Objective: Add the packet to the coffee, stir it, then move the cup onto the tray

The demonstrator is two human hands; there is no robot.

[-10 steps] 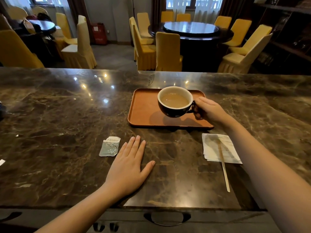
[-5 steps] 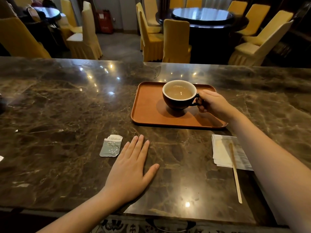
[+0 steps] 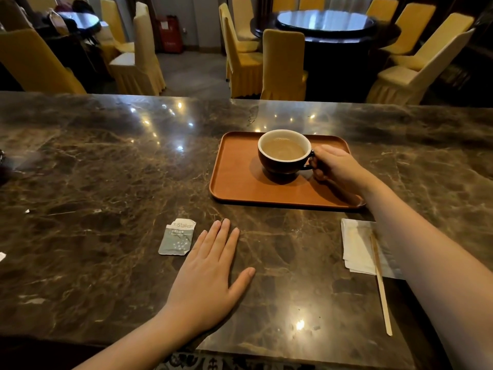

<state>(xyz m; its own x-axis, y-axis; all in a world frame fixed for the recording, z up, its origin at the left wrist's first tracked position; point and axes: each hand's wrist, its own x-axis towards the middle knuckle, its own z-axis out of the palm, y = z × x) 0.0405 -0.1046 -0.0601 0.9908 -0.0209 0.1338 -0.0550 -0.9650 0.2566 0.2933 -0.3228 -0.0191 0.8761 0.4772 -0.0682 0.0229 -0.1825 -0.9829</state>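
A dark cup (image 3: 284, 162) with a white inside, filled with light brown coffee, stands on the orange-brown tray (image 3: 234, 180). My right hand (image 3: 337, 166) grips the cup's handle from the right. My left hand (image 3: 210, 271) lies flat on the marble counter, fingers apart, holding nothing. Just left of its fingertips lies the torn grey packet (image 3: 176, 237). A wooden stir stick (image 3: 381, 284) rests across a white napkin (image 3: 357, 247) near my right forearm.
The brown marble counter (image 3: 106, 182) stretches far to the left and right. Beyond its far edge stand yellow-covered chairs (image 3: 282, 65) and a round dark table (image 3: 325, 25). A small white scrap (image 3: 2, 256) lies at the left edge.
The cup came down from above the tray and now rests on it, my right hand still on the handle. My left hand has stayed flat on the counter.
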